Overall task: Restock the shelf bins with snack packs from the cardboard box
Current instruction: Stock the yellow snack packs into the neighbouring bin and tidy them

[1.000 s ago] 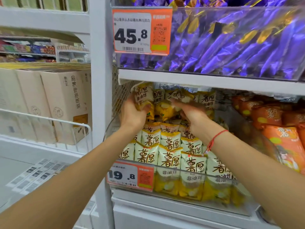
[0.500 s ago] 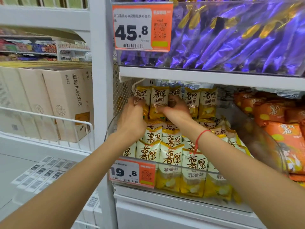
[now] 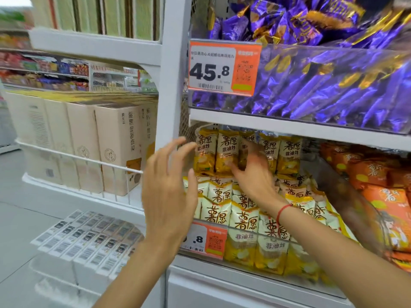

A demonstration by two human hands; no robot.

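A: We start with the yellow snack packs (image 3: 246, 152): a row of five standing upright, long axis vertical, at the back of the clear shelf bin (image 3: 275, 237), on top of the flatter layers in front.

B: Grip?

A: Our right hand (image 3: 253, 174) is against the middle of that row, fingers spread on the pack fronts; pressing or just touching, we can't tell (motion blur). Left hand (image 3: 169, 194) is in front of the bin's left edge, fingers splayed wide, holding nothing.

B: So the right is nearer.

A: Yes; the row lies up and right of the left hand. The cardboard box isn't in view. The bin's price tag (image 3: 206, 240) is half hidden behind the left wrist, and we can't see behind the row.
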